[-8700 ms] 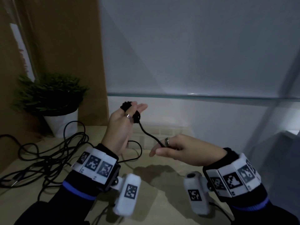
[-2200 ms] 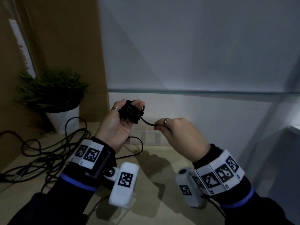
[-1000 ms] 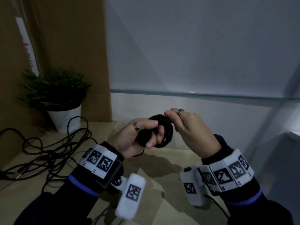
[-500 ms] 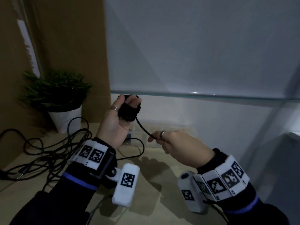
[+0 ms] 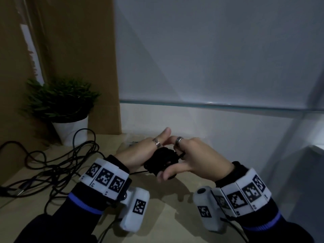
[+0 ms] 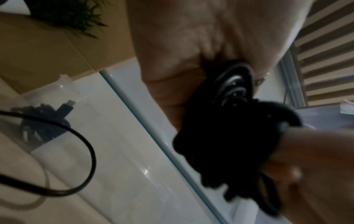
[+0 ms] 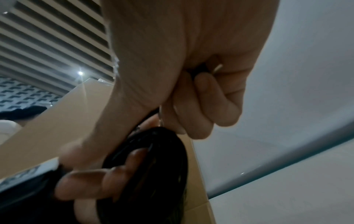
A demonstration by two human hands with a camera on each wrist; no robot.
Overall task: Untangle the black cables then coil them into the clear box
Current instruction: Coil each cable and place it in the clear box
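Observation:
A small coil of black cable (image 5: 162, 159) (image 6: 229, 136) (image 7: 153, 159) hangs above the table between both hands. My left hand (image 5: 140, 153) grips the coil, and its fingers (image 7: 99, 180) curl over the loops. My right hand (image 5: 191, 156) (image 7: 201, 98) presses against the coil from the right, its fingers curled and pinching the cable's strand. In the left wrist view, the clear box (image 6: 57, 94) stands by the white wall with a coiled cable and its plug (image 6: 67, 106) inside. In the head view my hands hide the box. Several more black cables (image 5: 52, 165) lie tangled on the table to the left.
A potted plant (image 5: 61, 106) in a white pot stands at the back left against a brown board (image 5: 78, 50). A glass shelf edge (image 5: 210, 104) runs along the white wall behind my hands. One loose cable loop (image 6: 80, 151) lies on the table near the box.
My left hand has dropped from its raised pose with the coil. My right hand, which was pulling a strand out to the right, has closed in against the coil.

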